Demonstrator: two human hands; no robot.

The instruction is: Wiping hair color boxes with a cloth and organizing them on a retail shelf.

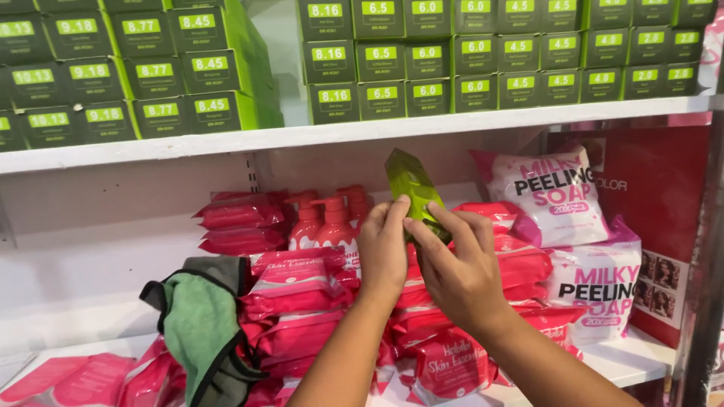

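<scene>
A glossy green sachet (408,188) stands upright just right of the frame's centre, pinched at its lower end by both hands. The left hand (382,250) has its fingers curled onto the sachet's lower left edge, closed on it; the right hand (455,265) presses its thumb and forefinger against the lower right edge, the other fingers loosely bent, so it too has hold of the packet. Directly beneath and behind the hands lie heaped pink refill pouches (298,301), filling the lower middle of the frame. Pink pump bottles (324,220) stand just left of the hands, behind the heap. A green cloth with dark trim (202,324) is draped over the pouches at lower left. At right, white and pink soap packs (550,196) lean against a red panel. All of this rests on a white shelf (626,358). Across the top of the frame, a higher shelf board (226,139) carries rows of green boxes (188,75)
</scene>
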